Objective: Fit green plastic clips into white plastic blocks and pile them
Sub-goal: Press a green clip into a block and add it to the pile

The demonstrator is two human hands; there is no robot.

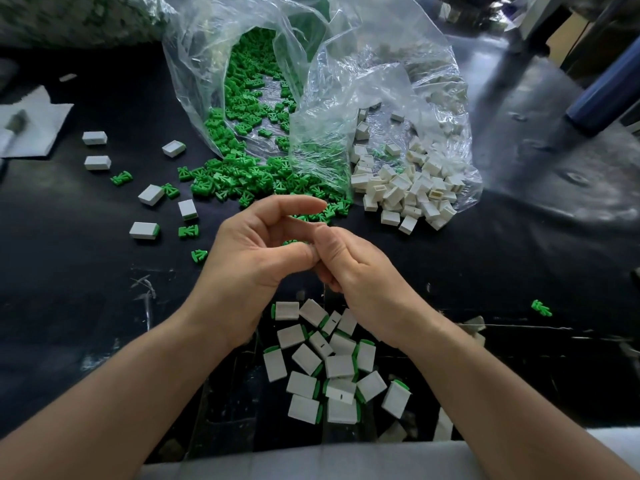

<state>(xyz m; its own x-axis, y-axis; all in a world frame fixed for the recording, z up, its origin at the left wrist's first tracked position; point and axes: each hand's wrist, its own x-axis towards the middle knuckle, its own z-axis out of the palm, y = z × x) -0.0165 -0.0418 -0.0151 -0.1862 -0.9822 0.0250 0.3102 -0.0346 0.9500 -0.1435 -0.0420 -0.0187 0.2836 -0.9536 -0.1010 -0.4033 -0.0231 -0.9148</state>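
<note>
Your left hand [256, 258] and right hand [349, 271] meet over the middle of the bench [86, 278], fingers curled, tips touching; I cannot tell whether they pinch anything.

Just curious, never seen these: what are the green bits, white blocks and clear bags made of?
Green clips: probably moulded plastic, matte; uniform colour, identical crisp shapes. White blocks: seemingly hard plastic, smooth, matte; sharp edges, hollow ends. Bags: thin clear plastic film, glossy; crinkles and glare.
</note>
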